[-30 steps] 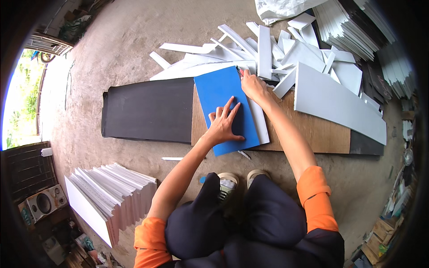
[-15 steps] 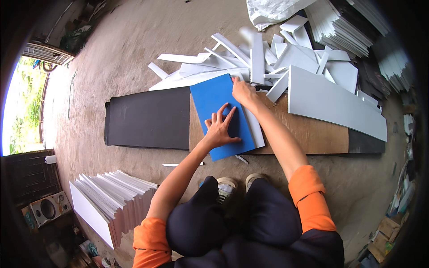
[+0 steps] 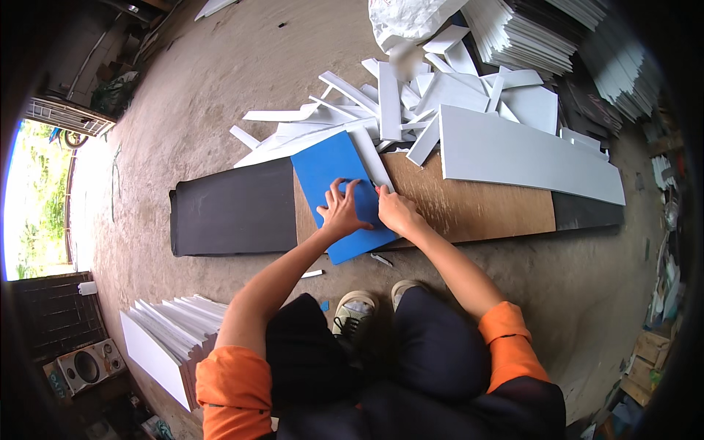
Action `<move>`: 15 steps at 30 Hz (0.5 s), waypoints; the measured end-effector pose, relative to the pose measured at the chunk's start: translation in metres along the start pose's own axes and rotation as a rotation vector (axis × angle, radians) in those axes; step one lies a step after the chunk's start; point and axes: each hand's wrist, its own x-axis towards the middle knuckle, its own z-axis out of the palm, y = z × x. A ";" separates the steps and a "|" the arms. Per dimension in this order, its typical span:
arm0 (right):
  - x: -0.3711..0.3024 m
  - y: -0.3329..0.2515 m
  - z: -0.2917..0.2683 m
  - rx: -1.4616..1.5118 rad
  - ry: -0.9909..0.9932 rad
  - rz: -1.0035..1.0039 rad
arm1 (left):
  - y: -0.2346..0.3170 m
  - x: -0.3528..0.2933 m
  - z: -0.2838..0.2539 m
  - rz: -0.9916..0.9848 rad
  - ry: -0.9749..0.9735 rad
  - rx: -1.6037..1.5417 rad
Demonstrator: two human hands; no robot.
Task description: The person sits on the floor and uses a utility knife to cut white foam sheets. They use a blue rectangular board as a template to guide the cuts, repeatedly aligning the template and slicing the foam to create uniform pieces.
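Note:
A blue rectangular board (image 3: 317,167) lies tilted over a white foam board (image 3: 372,158), whose strip shows along the blue board's right edge. My left hand (image 3: 343,211) rests on the blue board with fingers spread, pressing it down. Closed around a red utility knife (image 3: 378,190), my right hand (image 3: 398,214) is at the blue board's right edge, about midway down. Most of the knife is hidden in the fist. Beneath lies a brown wooden board (image 3: 477,209), on top of a long black sheet (image 3: 235,209).
White offcuts (image 3: 352,99) are heaped beyond the boards. A large white panel (image 3: 528,158) lies at right. A stack of white boards (image 3: 165,348) stands on the floor at left. Near my shoes lie a white strip (image 3: 312,273) and a small grey tool (image 3: 381,259).
My right hand has drawn the knife toward me along the blue board's right edge, from its far corner to about midway. My left hand stays pressed on the board. The view has shifted slightly.

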 end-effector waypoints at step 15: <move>0.012 -0.008 -0.001 -0.026 0.025 0.067 | 0.010 -0.057 0.037 0.306 0.218 0.235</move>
